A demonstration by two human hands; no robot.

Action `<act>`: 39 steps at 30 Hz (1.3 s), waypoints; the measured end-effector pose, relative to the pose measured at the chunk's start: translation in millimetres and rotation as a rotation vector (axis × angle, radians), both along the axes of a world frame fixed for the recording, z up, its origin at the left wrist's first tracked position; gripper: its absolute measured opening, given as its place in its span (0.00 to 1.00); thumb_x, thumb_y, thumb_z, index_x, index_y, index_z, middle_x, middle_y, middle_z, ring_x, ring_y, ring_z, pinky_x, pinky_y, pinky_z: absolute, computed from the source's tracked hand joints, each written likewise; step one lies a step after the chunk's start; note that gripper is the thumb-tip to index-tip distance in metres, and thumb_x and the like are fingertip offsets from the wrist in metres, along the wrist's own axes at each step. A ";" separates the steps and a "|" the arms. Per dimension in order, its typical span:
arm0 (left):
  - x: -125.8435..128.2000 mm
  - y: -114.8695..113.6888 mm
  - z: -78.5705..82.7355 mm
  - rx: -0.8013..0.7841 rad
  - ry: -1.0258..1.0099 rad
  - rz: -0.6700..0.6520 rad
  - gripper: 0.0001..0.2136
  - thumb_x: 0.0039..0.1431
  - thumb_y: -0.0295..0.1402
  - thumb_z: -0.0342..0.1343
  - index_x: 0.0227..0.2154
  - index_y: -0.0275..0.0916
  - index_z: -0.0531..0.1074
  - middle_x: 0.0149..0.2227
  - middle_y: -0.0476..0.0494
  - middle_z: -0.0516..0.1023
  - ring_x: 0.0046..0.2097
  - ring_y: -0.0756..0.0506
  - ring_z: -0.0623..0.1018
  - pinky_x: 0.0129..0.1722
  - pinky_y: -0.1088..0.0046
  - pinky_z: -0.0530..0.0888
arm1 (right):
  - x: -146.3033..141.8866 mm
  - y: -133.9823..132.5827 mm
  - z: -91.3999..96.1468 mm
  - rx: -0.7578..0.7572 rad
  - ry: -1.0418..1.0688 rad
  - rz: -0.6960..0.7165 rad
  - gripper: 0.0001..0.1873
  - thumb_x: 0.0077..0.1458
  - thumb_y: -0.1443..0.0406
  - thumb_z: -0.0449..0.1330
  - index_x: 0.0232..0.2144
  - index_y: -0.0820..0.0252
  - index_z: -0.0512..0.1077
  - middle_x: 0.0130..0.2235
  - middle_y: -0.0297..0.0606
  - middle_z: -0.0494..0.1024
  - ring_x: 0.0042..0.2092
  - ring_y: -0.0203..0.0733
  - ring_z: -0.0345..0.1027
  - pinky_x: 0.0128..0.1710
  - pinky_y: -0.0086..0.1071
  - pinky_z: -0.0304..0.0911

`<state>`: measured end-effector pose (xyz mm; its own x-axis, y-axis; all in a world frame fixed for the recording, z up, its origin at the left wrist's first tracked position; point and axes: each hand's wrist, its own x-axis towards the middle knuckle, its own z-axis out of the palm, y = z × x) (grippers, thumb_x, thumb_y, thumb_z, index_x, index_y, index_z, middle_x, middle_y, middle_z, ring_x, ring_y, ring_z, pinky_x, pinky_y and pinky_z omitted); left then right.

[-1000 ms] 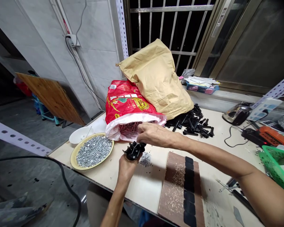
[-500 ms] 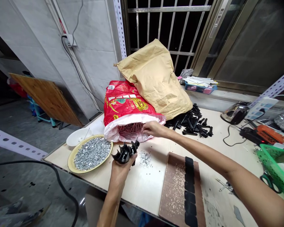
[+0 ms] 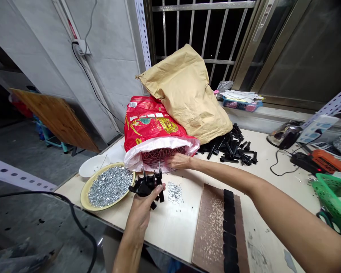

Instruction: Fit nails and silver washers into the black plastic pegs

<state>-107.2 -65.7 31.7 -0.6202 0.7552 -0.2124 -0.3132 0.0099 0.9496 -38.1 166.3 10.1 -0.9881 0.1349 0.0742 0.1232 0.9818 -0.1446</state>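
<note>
My left hand (image 3: 142, 206) is closed round a bundle of black plastic parts (image 3: 147, 185), held above the table's front edge; a thin metal pin stands up out of the bundle. My right hand (image 3: 178, 161) reaches into the mouth of the red and white bag (image 3: 150, 132), which is full of thin reddish metal pins (image 3: 160, 156). Its fingers are partly inside the bag, and I cannot see whether they hold a pin. A small heap of silver bits (image 3: 174, 191) lies on the table between my hands.
A yellow dish of silver nuts (image 3: 109, 185) and a white bowl (image 3: 93, 165) sit at the left. A brown paper sack (image 3: 187, 93) leans behind the bag, beside a pile of black parts (image 3: 233, 146). A brown board with black pieces (image 3: 218, 227), a green basket (image 3: 333, 199) and a kettle (image 3: 284, 136) are at right.
My right hand moved from above the black bundle into the bag's mouth. My left hand shifted the bundle a little left and tilted it.
</note>
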 end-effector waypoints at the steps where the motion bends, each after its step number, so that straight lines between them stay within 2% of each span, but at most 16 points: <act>1: -0.2 1.3 -0.9 0.006 -0.029 0.000 0.22 0.34 0.36 0.71 0.36 0.34 0.77 0.35 0.41 0.81 0.40 0.41 0.79 0.46 0.65 0.72 | -0.2 2.1 1.1 0.021 -0.013 0.031 0.08 0.58 0.73 0.51 0.32 0.64 0.71 0.34 0.38 0.74 0.35 0.33 0.64 0.35 0.26 0.57; 5: 0.0 4.3 -6.3 0.042 -0.029 0.015 0.20 0.34 0.35 0.70 0.35 0.36 0.77 0.37 0.43 0.81 0.40 0.43 0.79 0.47 0.66 0.72 | 3.2 5.3 5.1 0.101 0.009 0.076 0.10 0.61 0.72 0.49 0.39 0.63 0.70 0.39 0.42 0.74 0.37 0.36 0.65 0.34 0.28 0.57; 8: -1.0 4.1 -12.7 0.015 0.042 0.023 0.21 0.35 0.36 0.70 0.36 0.35 0.78 0.36 0.41 0.81 0.41 0.42 0.79 0.45 0.67 0.73 | 9.8 -5.9 9.1 0.148 0.053 0.024 0.14 0.63 0.72 0.43 0.43 0.67 0.67 0.35 0.44 0.74 0.35 0.38 0.65 0.34 0.30 0.57; 10: -1.8 4.3 -16.8 -0.039 0.113 0.043 0.20 0.35 0.37 0.69 0.35 0.34 0.78 0.34 0.41 0.81 0.40 0.41 0.78 0.41 0.68 0.73 | 16.2 -18.8 18.0 0.153 0.169 -0.048 0.14 0.65 0.70 0.42 0.44 0.68 0.67 0.33 0.43 0.73 0.36 0.39 0.65 0.37 0.31 0.57; 12: -2.1 5.7 -19.1 -0.093 0.200 0.076 0.20 0.36 0.39 0.68 0.34 0.33 0.78 0.31 0.41 0.81 0.39 0.40 0.78 0.37 0.70 0.73 | 24.2 -32.2 35.4 0.111 0.355 -0.108 0.15 0.66 0.65 0.44 0.43 0.66 0.68 0.34 0.43 0.73 0.37 0.39 0.64 0.39 0.32 0.56; 14: -1.8 8.4 -19.2 -0.133 0.289 0.102 0.20 0.36 0.40 0.67 0.34 0.33 0.78 0.30 0.41 0.80 0.37 0.40 0.78 0.34 0.71 0.72 | 33.0 -43.5 60.0 0.026 0.498 -0.080 0.15 0.66 0.61 0.46 0.41 0.64 0.69 0.35 0.41 0.73 0.38 0.39 0.63 0.40 0.31 0.57; 18: -0.3 15.2 -15.0 -0.281 0.461 0.106 0.16 0.36 0.41 0.66 0.26 0.34 0.77 0.24 0.42 0.78 0.31 0.40 0.77 0.28 0.71 0.69 | 49.1 -60.8 108.7 -0.105 0.453 0.091 0.13 0.64 0.60 0.50 0.40 0.61 0.71 0.38 0.38 0.69 0.38 0.35 0.63 0.37 0.28 0.58; 21: 0.9 18.6 -12.6 -0.361 0.551 0.089 0.14 0.35 0.42 0.65 0.22 0.35 0.76 0.20 0.43 0.77 0.29 0.39 0.77 0.25 0.71 0.67 | 55.5 -72.7 127.9 -0.132 0.376 0.122 0.12 0.63 0.62 0.51 0.42 0.60 0.71 0.38 0.37 0.67 0.37 0.34 0.62 0.36 0.27 0.58; 25: 4.7 18.8 -11.8 -0.368 0.633 0.056 0.13 0.38 0.42 0.63 0.19 0.37 0.74 0.18 0.43 0.75 0.27 0.40 0.76 0.24 0.71 0.65 | 55.2 -85.1 135.7 -0.118 0.276 0.142 0.10 0.62 0.67 0.52 0.41 0.62 0.72 0.38 0.38 0.67 0.39 0.35 0.62 0.37 0.27 0.58; 28: 9.6 17.7 -9.6 -0.419 0.713 0.016 0.12 0.41 0.42 0.61 0.19 0.37 0.73 0.18 0.43 0.75 0.27 0.41 0.76 0.24 0.71 0.65 | 52.5 -89.7 138.0 -0.047 0.175 0.160 0.09 0.61 0.66 0.53 0.39 0.60 0.74 0.37 0.36 0.67 0.36 0.34 0.61 0.34 0.27 0.56; 32: 15.2 17.7 -6.4 -0.449 0.802 -0.012 0.11 0.44 0.40 0.59 0.22 0.36 0.74 0.21 0.41 0.77 0.29 0.40 0.77 0.25 0.71 0.65 | 50.1 -94.5 141.0 0.113 0.071 0.223 0.08 0.61 0.65 0.54 0.35 0.60 0.73 0.36 0.35 0.67 0.33 0.34 0.57 0.32 0.30 0.52; 36: 13.7 17.9 -8.9 -0.422 0.802 -0.030 0.11 0.43 0.40 0.59 0.21 0.36 0.73 0.22 0.42 0.77 0.28 0.41 0.76 0.26 0.71 0.65 | 51.8 -100.7 146.4 0.301 0.060 0.227 0.08 0.60 0.70 0.54 0.29 0.63 0.71 0.35 0.39 0.71 0.38 0.39 0.58 0.37 0.34 0.52; 38: 10.9 17.6 -12.0 -0.422 0.762 -0.032 0.12 0.43 0.41 0.59 0.20 0.36 0.73 0.20 0.43 0.76 0.27 0.42 0.76 0.26 0.71 0.66 | 53.4 -101.8 147.9 0.264 0.132 0.152 0.08 0.59 0.71 0.55 0.28 0.64 0.70 0.33 0.40 0.73 0.39 0.40 0.60 0.39 0.35 0.53; 39: 9.7 17.6 -13.5 -0.422 0.741 -0.033 0.12 0.43 0.42 0.59 0.20 0.36 0.73 0.19 0.43 0.75 0.27 0.42 0.76 0.26 0.71 0.66 | 53.9 -101.6 147.6 0.181 0.193 0.104 0.07 0.59 0.70 0.55 0.30 0.64 0.70 0.33 0.39 0.73 0.39 0.39 0.61 0.39 0.34 0.54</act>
<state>-97.4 -48.1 18.2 -0.6895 0.7238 -0.0281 0.3940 0.4073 0.8240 15.7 64.7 157.6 -0.9612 0.0012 0.2758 0.0080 0.9997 0.0233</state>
